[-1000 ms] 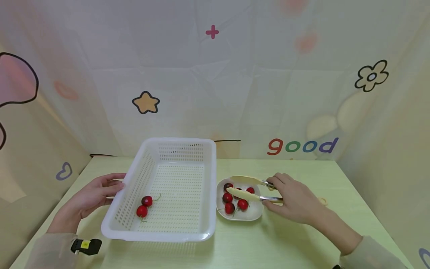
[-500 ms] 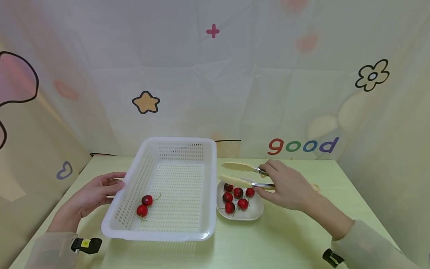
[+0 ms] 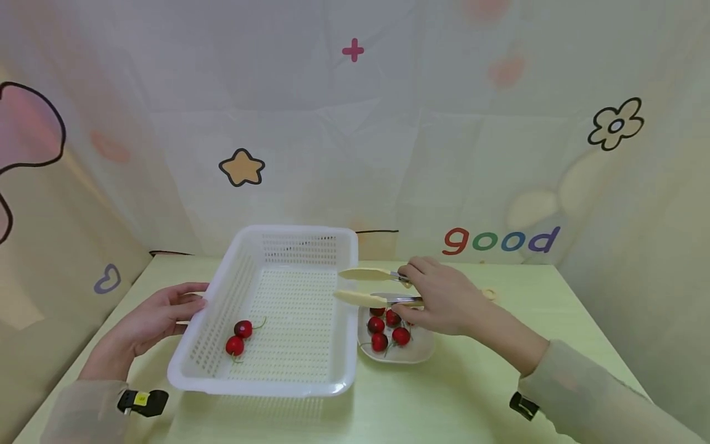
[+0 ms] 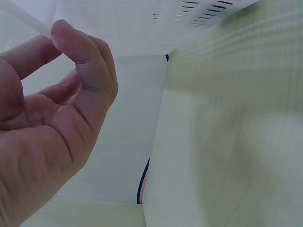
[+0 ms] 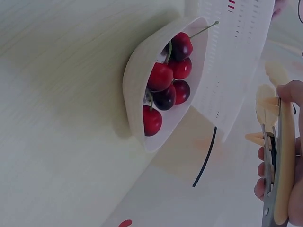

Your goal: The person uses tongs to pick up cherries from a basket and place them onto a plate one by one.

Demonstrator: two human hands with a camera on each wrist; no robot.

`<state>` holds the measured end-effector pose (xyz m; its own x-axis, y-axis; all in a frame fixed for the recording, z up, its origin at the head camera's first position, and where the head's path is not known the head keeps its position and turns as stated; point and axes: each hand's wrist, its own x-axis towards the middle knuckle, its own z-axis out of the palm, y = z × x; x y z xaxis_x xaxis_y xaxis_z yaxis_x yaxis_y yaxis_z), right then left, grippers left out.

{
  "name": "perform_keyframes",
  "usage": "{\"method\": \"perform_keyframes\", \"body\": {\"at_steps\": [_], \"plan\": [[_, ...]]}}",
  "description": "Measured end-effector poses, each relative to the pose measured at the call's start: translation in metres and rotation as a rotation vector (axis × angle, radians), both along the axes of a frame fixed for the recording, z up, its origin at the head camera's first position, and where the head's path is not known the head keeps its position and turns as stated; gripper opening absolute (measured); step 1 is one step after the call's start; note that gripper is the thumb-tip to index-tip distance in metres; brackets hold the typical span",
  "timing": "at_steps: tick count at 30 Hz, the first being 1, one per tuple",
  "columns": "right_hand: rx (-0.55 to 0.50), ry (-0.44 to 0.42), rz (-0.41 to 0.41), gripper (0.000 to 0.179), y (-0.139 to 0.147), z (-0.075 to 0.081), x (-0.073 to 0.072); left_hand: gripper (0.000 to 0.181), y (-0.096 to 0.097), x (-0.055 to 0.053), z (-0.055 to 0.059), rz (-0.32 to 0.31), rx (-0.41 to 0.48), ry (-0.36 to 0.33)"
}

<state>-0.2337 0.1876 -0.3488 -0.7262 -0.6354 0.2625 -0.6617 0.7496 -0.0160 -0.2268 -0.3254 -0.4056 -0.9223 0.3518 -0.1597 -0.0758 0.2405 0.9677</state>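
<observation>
My left hand (image 3: 158, 320) grips the left rim of a white perforated plastic basket (image 3: 261, 388), thumb and fingers curled at its edge. Two red cherries (image 3: 235, 346) with stems lie inside, near the left wall. Beside the basket on the right stands a small white bowl (image 3: 409, 354) with several cherries (image 5: 161, 76). A pair of tongs (image 3: 360, 300) with cream tips and metal arms is held in my right hand (image 3: 446, 300). Their spread tips reach over the basket's right rim, and nothing shows between them. The hand partly covers the bowl's far side.
Everything stands on a pale wooden table (image 3: 455, 401). Printed curtains (image 3: 344, 154) hang at the back and both sides. The basket's far end comes close to the back curtain.
My right hand has moved left and away from me with the tongs, from over the bowl to the basket's right rim. The left hand and the cherries have stayed put.
</observation>
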Motion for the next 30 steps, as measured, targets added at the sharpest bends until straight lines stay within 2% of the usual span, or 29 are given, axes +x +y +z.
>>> {"method": "perform_keyframes", "body": {"at_steps": [19,30], "plan": [[0.072,0.025,0.088,0.051,-0.045,0.003,-0.011,0.062,0.003,-0.001,0.001,0.005,0.006,-0.011],[0.152,0.068,0.141,0.054,-0.077,-0.002,-0.017,0.063,0.002,-0.002,-0.002,0.001,0.014,-0.016]]}}
